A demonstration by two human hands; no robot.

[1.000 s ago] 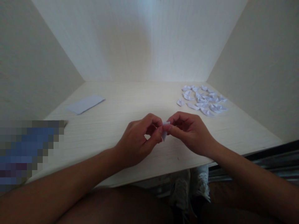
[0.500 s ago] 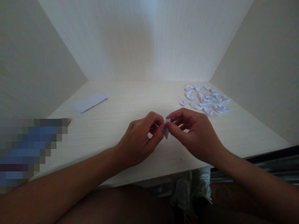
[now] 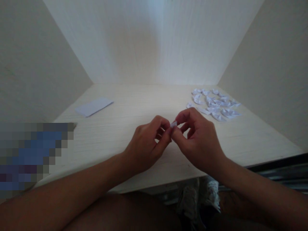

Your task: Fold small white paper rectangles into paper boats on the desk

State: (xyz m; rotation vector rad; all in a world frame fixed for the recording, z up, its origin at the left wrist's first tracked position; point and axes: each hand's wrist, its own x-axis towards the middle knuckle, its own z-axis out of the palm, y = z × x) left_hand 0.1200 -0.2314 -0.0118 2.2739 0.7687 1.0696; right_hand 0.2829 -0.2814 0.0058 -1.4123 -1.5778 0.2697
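Pinching small white folded paper [image 3: 173, 124].

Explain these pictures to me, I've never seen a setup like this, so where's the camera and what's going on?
There's no machine here, just a person's two bare hands: the left hand and the right hand. One camera, worn on the person's head, takes every picture, looking forward and down. Together the hands pinch a small piece of white paper, mostly hidden by the fingers. On the pale table, flat white paper lies to the left, and a cluster of small boat-like paper folds lies to the right. The pixelated patch at the left edge can't be made out.
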